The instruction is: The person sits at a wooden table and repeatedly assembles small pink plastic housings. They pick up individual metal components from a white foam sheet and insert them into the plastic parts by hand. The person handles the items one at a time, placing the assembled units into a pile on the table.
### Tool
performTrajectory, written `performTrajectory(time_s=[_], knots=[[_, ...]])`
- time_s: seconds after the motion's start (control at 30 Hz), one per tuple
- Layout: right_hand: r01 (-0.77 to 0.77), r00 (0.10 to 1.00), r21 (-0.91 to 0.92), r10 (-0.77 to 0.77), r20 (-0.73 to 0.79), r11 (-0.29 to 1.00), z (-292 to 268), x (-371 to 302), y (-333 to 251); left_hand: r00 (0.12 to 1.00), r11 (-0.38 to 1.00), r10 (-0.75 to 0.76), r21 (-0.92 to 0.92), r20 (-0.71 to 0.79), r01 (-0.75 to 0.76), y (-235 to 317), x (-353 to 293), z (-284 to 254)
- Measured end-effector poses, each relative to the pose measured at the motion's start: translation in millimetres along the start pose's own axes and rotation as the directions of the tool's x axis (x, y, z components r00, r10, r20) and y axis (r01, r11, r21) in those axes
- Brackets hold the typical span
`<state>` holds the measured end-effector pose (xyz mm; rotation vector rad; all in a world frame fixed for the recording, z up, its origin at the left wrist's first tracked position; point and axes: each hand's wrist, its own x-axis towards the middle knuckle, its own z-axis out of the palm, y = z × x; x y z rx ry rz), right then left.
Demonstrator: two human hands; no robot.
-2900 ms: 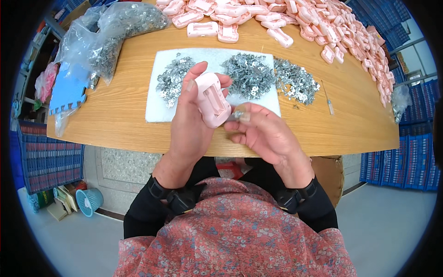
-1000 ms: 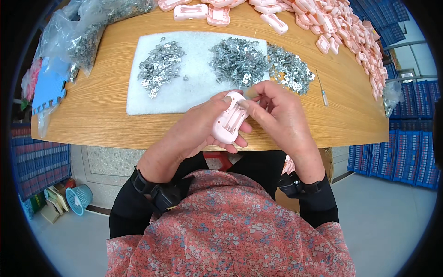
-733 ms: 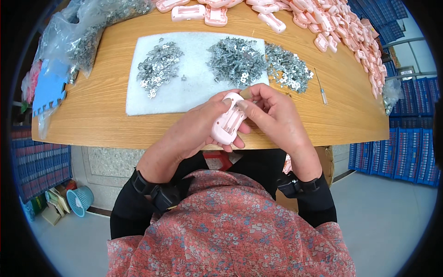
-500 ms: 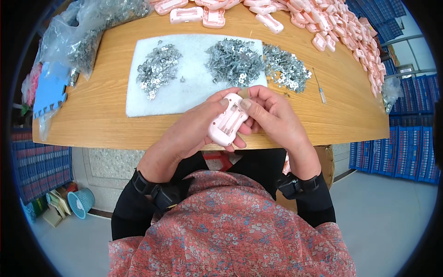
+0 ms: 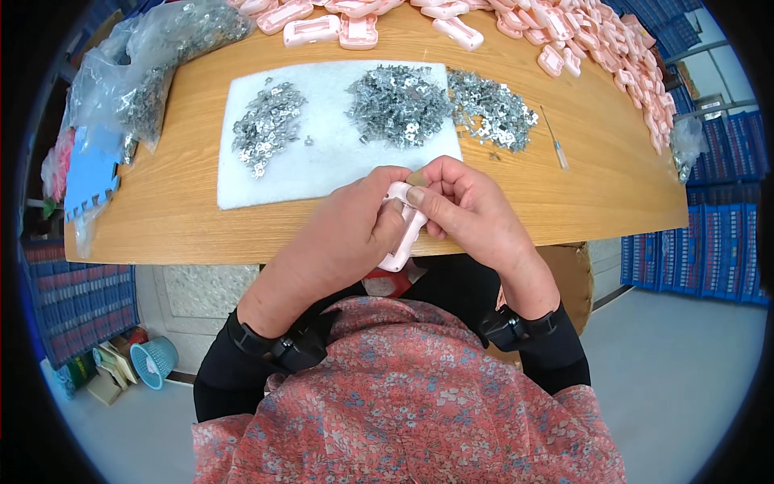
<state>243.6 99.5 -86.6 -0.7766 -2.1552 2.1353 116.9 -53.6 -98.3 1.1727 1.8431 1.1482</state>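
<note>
A pale pink plastic casing [image 5: 412,227] with a long battery slot is held at the table's front edge. My left hand [image 5: 348,223] is closed round its left side, the thumb pressed down into the slot. My right hand [image 5: 476,216] pinches the casing's upper right end between thumb and fingers, with a tan wrap at a fingertip. Any small part under the thumbs is hidden. Beyond my hands lies a white foam sheet [image 5: 322,173], bearing a smaller heap of metal clips [image 5: 270,125] at left and a larger heap of metal clips [image 5: 399,106] at right.
More metal clips [image 5: 496,117] lie right of the sheet, beside a thin screwdriver [image 5: 556,141]. Piled pink casings [image 5: 556,32] line the far and right edges. Clear bags of metal parts [image 5: 149,89] and a blue foam mat [image 5: 93,165] sit at left.
My left thumb has moved from the casing's upper edge down into its slot, and the left hand covers more of it. The view has shifted slightly.
</note>
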Motion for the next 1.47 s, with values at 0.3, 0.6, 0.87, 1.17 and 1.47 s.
performTrajectory(time_s=[0.3, 0.6, 0.87, 1.17, 1.47], knots=[[0.224, 0.974, 0.147, -0.214, -0.075, 0.963, 1.0, -5.3, 4.2, 0.942, 0.324, -0.111, -0.884, 0.317, 0.336, -14.3, -1.6, -9.7], [0.252, 0.967, -0.059, -0.253, -0.013, 0.966, 3.8, -3.6, -5.6, 0.911, 0.085, -0.005, -0.908, 0.411, 0.41, -15.3, -4.9, -7.0], [0.163, 0.987, -0.108, -0.161, 0.025, 0.981, -6.1, -4.0, -3.5, 0.884, -0.028, 0.116, -0.888, 0.453, 0.458, -20.1, -10.6, -1.7], [0.208, 0.97, 0.255, -0.233, 0.072, 0.944, -25.1, -35.8, 10.3, 0.682, -0.22, 0.436, -0.666, 0.587, 0.713, -30.1, 7.6, 38.1], [0.003, 0.96, 0.194, 0.051, -0.275, 0.981, -142.4, -170.1, 88.0, 0.687, 0.522, -0.057, -0.565, 0.724, 0.639, -1.9, -28.5, 18.4]])
